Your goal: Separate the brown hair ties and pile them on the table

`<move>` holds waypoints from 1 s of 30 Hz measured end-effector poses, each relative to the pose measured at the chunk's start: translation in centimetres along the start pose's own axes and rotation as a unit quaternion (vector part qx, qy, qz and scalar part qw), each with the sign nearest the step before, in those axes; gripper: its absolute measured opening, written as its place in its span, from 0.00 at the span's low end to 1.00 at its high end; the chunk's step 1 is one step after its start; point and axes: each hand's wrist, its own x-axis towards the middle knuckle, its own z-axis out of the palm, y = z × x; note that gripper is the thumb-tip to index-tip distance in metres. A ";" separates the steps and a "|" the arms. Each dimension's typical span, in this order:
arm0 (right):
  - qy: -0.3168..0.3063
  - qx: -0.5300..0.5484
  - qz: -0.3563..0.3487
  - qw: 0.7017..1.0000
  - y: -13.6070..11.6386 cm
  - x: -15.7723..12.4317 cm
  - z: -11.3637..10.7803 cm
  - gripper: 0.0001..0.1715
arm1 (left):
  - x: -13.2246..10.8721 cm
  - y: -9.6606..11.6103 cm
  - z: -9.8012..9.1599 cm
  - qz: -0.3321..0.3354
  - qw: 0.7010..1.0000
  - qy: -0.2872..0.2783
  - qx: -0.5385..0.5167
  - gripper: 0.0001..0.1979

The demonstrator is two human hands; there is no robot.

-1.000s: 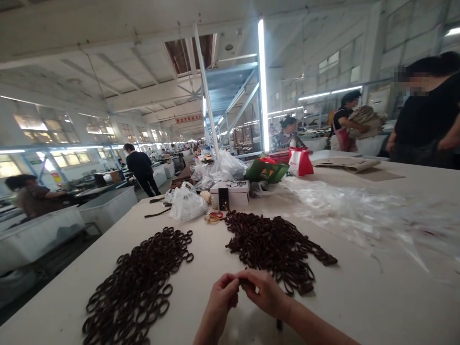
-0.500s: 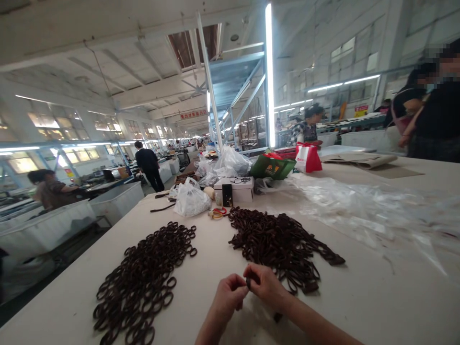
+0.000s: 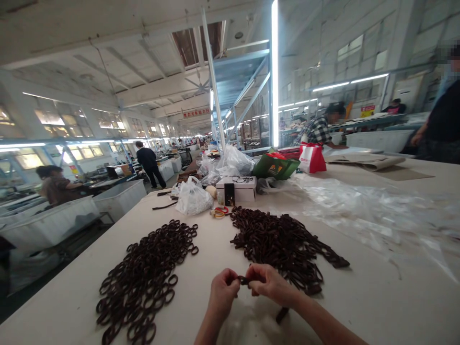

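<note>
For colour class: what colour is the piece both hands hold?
The piece looks dark brown in the head view.

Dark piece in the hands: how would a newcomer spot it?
On the pale table, near the right-side dark heap, find the left hand and right hand. Pinched between them is the small dark piece, held up while its neighbours lie loose.

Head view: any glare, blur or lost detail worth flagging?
In the head view, the upright tube light is blown out, with bluish haze around it; also in the head view, the dark pile beyond the right hand loses detail in near-black, and the small dark piece it pinches looks slightly soft.
</note>
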 end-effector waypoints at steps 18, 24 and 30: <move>0.175 -0.351 -0.095 0.915 0.0 -0.4 1.5 0.06 | -1.4 0.7 2.4 0.021 0.999 0.000 -0.031 0.06; 0.188 -0.349 -0.038 0.917 -0.3 0.0 1.9 0.14 | -1.2 0.7 2.3 0.058 0.995 0.068 0.039 0.06; 0.187 -0.378 -0.050 0.906 0.3 0.0 1.7 0.12 | -0.7 0.3 2.2 0.026 0.999 0.021 0.043 0.08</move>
